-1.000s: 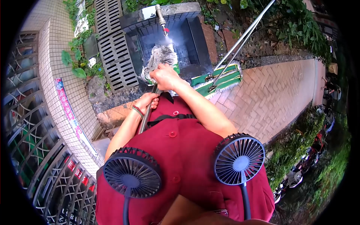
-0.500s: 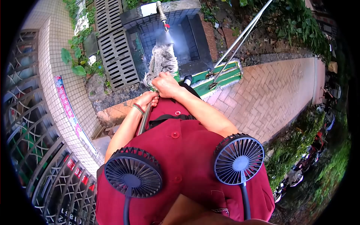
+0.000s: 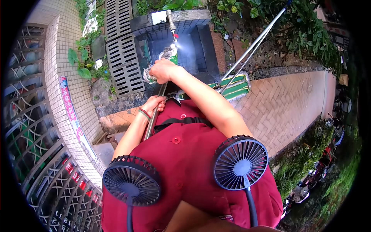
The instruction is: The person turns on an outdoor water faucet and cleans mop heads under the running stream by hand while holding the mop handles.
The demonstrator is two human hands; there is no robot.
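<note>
Wet grey-white strands of a mop [image 3: 168, 52] lie under the running tap [image 3: 172, 26], at the near side of a tiled basin [image 3: 195, 48]. A strip of green shows beside the strands. My right hand [image 3: 164, 70] is closed on the mop's head, its fingers partly hidden by the back of the hand. Lower down, my left hand [image 3: 154, 105] wraps round the metal mop handle [image 3: 155, 118], which slants back along my body. Water sprays out around the tap's mouth.
Another mop with a wide green head [image 3: 236, 88] lies right of the basin, its metal poles [image 3: 251, 48] slanting up to the right. Slotted drain grates [image 3: 123, 63] run along the left. Brick paving [image 3: 284, 102] stretches right. Two neck-fan heads [image 3: 241, 164] hang at my chest.
My right hand has moved forward and up along the mop head, away from my left hand. Fewer strands show, and the green part is now visible. My left hand stays on the handle.
</note>
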